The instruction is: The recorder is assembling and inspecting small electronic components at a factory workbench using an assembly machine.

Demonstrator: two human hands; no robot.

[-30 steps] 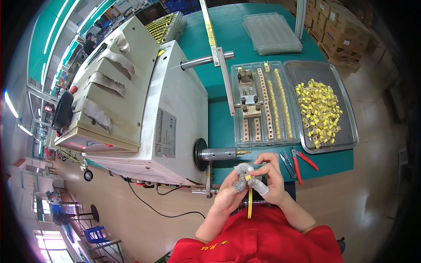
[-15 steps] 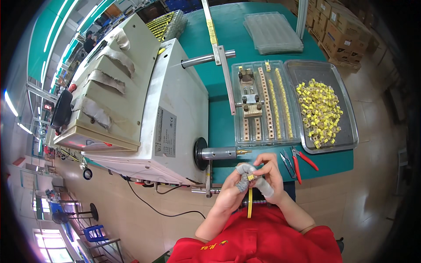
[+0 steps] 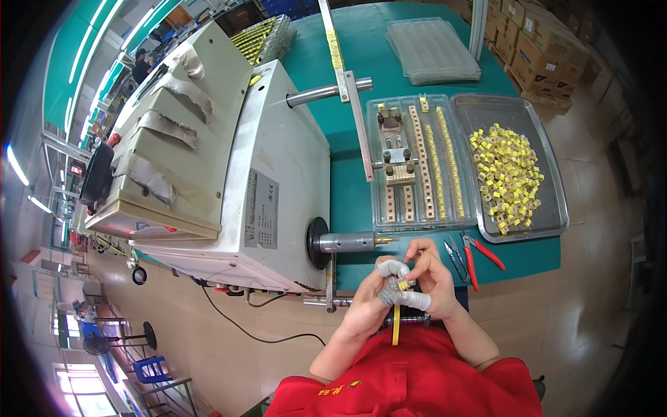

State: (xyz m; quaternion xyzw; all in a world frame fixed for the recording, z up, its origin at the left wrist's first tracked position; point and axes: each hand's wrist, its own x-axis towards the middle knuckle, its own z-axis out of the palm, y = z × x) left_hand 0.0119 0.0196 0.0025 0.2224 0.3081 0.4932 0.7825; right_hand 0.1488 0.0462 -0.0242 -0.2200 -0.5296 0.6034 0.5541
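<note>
Close to my body, just past the table's front edge, a small coil bobbin with yellow tape [image 3: 404,285] is held between my two hands. My left hand [image 3: 367,300] grips it between thumb and finger, both in greyish-white finger covers. My right hand [image 3: 436,283] pinches at the bobbin's other side, its thumb in a white cover and its other fingers curled. Fine detail of the bobbin is hidden by the fingertips. Below them a narrow yellow tape strip [image 3: 396,325] runs down toward my lap. A brass-tipped spindle [image 3: 351,242] sticks out from the machine, left of my hands.
The white machine [image 3: 285,167] fills the left. On the green table [image 3: 361,35] lie a clear tray [image 3: 467,215] with rows of bobbins, a metal tray [image 3: 554,208] heaped with yellow-taped bobbins, red-handled cutters [image 3: 471,267] and tweezers [image 3: 455,258]. Stacked clear trays [image 3: 432,52] lie behind.
The bobbin has shifted slightly right and down within my fingers. My right hand has moved a little right, its thumb turning more level. Everything on the table stays put.
</note>
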